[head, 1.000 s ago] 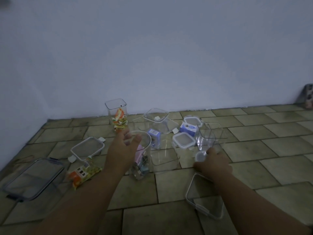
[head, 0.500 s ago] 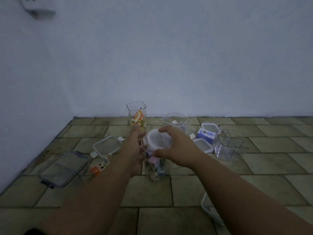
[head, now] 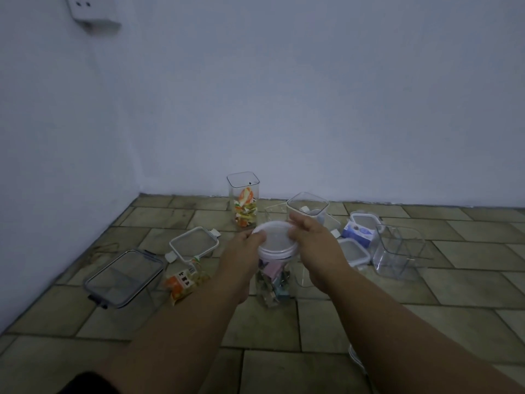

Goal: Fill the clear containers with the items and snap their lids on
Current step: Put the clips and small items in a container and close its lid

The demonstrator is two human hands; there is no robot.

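2 hands grip round white lid [head: 276,239] atop clear jar [head: 272,282] (pink, blue packets inside): left hand [head: 241,258] and right hand [head: 318,245] curled on opposite edges.

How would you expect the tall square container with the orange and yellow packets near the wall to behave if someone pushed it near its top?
The tall square container looks narrow for its height, so a high push would probably tip it rather than slide it. Its packets fill only the lower part, which may steady it a little. With no lid on, they could spill.
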